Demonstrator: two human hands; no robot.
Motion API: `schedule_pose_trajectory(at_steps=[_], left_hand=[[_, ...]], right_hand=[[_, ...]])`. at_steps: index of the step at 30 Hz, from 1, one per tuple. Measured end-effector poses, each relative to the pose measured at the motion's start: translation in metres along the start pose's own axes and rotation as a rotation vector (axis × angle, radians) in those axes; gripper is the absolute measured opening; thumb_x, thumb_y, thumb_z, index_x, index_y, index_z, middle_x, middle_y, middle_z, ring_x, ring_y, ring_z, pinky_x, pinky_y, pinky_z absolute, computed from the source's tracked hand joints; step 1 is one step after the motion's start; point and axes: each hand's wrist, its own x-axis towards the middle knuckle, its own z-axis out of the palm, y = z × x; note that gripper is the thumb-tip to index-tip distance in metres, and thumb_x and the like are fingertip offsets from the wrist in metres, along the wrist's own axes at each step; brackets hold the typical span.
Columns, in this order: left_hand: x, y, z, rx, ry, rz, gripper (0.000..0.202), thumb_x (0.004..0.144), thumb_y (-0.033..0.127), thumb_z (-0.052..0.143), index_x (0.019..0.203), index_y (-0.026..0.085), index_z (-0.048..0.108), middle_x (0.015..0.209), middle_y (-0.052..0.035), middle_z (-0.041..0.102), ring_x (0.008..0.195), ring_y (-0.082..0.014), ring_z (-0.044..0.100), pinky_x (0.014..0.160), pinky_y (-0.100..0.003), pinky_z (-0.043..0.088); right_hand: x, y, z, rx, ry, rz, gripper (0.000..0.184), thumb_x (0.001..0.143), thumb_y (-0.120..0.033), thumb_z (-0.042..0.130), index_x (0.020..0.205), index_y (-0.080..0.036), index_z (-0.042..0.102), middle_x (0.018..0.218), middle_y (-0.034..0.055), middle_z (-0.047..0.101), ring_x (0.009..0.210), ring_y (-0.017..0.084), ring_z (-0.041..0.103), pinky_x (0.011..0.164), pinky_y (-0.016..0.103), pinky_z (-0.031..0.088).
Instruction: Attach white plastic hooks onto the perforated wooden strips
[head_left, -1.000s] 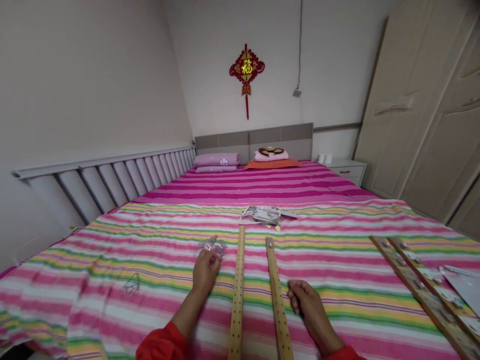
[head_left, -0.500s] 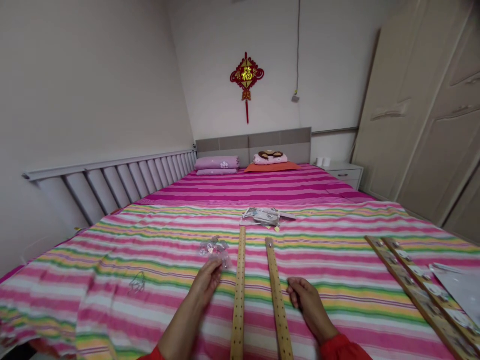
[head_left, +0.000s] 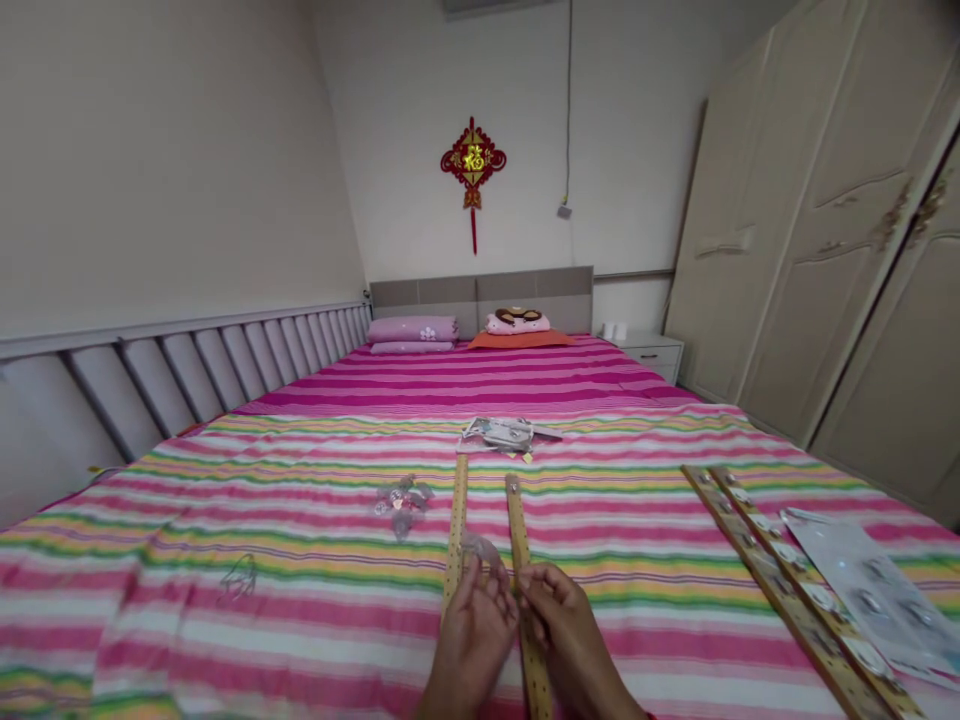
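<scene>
Both hands meet low in the middle of the striped bed. My left hand and my right hand have their fingers pinched together on a small clear plastic bag held just above two wooden strips with rows of holes. The left strip and the right strip lie side by side, pointing away from me. A second small clear bag of little parts rests on the sheet to the left of the strips.
Beyond the strips lies a flat packet of metal parts. At the right are two more wooden strips fitted with metal pieces and a clear sheet of parts. Pillows lie at the headboard, a wardrobe on the right.
My left hand left the bag of parts on the left and came to the middle; my right hand moved in to meet it. Both now pinch a small clear bag.
</scene>
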Motion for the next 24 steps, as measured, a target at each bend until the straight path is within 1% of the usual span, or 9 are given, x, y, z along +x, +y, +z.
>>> schedule_pose_trajectory(at_steps=[4,6,9,12,14,18,20,22,24], left_hand=[[0.004,-0.030,-0.006,0.070,-0.086,-0.087,0.024,0.089,0.029,0.053,0.079,0.014,0.068,0.081,-0.0084,0.071,0.081,-0.0150,0.067,0.082,-0.026,0.050],[0.005,-0.038,-0.007,0.125,-0.127,-0.108,0.020,0.084,0.030,0.059,0.081,0.013,0.069,0.082,-0.0092,0.072,0.086,-0.0172,0.067,0.088,-0.027,0.049],[0.006,-0.046,-0.010,0.168,-0.084,-0.078,0.017,0.081,0.032,0.063,0.082,0.016,0.070,0.079,-0.0065,0.072,0.088,-0.0177,0.067,0.089,-0.027,0.049],[0.007,-0.052,-0.014,0.158,-0.022,-0.062,0.017,0.080,0.033,0.063,0.084,0.018,0.070,0.084,-0.0064,0.073,0.092,-0.0191,0.067,0.087,-0.028,0.051],[0.006,-0.057,-0.015,0.116,-0.009,-0.072,0.017,0.082,0.031,0.061,0.087,0.018,0.071,0.088,-0.0074,0.073,0.092,-0.0189,0.067,0.085,-0.027,0.050],[-0.002,-0.062,-0.016,0.086,0.025,-0.077,0.013,0.083,0.022,0.060,0.086,0.018,0.072,0.088,-0.0052,0.073,0.083,-0.0139,0.068,0.076,-0.022,0.050],[-0.008,-0.061,-0.020,0.191,0.084,-0.060,0.010,0.076,0.016,0.067,0.084,0.020,0.071,0.084,-0.0023,0.073,0.073,-0.0104,0.066,0.065,-0.018,0.047],[-0.012,-0.053,-0.024,0.385,0.120,-0.002,0.018,0.065,0.012,0.075,0.080,0.020,0.071,0.077,-0.0003,0.071,0.063,-0.0085,0.062,0.057,-0.017,0.042],[-0.014,-0.040,-0.027,0.632,0.133,0.147,0.020,0.059,0.016,0.079,0.077,0.019,0.070,0.070,0.0008,0.067,0.059,-0.0086,0.057,0.055,-0.018,0.040]], right_hand=[[-0.008,-0.005,0.002,-0.071,0.048,-0.097,0.031,0.053,-0.038,0.084,0.067,-0.018,0.065,0.059,-0.0012,0.062,0.054,0.012,0.054,0.050,0.022,0.042],[-0.010,-0.008,0.000,-0.121,0.087,-0.127,0.031,0.052,-0.038,0.084,0.067,-0.018,0.066,0.060,-0.0010,0.062,0.055,0.013,0.053,0.052,0.023,0.042],[-0.012,-0.009,-0.004,-0.128,0.116,-0.107,0.031,0.055,-0.041,0.082,0.070,-0.019,0.066,0.055,-0.0026,0.059,0.048,0.012,0.048,0.047,0.023,0.038],[-0.013,-0.011,-0.006,-0.108,0.135,-0.070,0.033,0.056,-0.044,0.081,0.070,-0.018,0.066,0.051,-0.0035,0.056,0.045,0.011,0.045,0.044,0.022,0.034],[-0.015,-0.012,-0.006,-0.081,0.137,-0.066,0.032,0.057,-0.044,0.080,0.069,-0.018,0.066,0.053,-0.0029,0.057,0.047,0.011,0.047,0.044,0.022,0.035],[-0.017,-0.017,-0.006,0.024,0.086,-0.089,0.027,0.061,-0.040,0.078,0.068,-0.019,0.064,0.059,-0.0019,0.061,0.050,0.010,0.049,0.046,0.021,0.036],[-0.015,-0.022,-0.009,0.054,0.059,-0.074,0.026,0.064,-0.041,0.076,0.066,-0.018,0.062,0.049,-0.0051,0.054,0.041,0.007,0.041,0.040,0.019,0.029],[-0.011,-0.028,-0.013,0.019,0.033,-0.043,0.029,0.065,-0.043,0.073,0.064,-0.018,0.060,0.038,-0.0088,0.044,0.033,0.004,0.030,0.037,0.018,0.020],[-0.004,-0.032,-0.019,-0.058,-0.004,-0.010,0.032,0.064,-0.047,0.071,0.061,-0.018,0.058,0.032,-0.0094,0.041,0.029,0.004,0.026,0.036,0.019,0.016]])
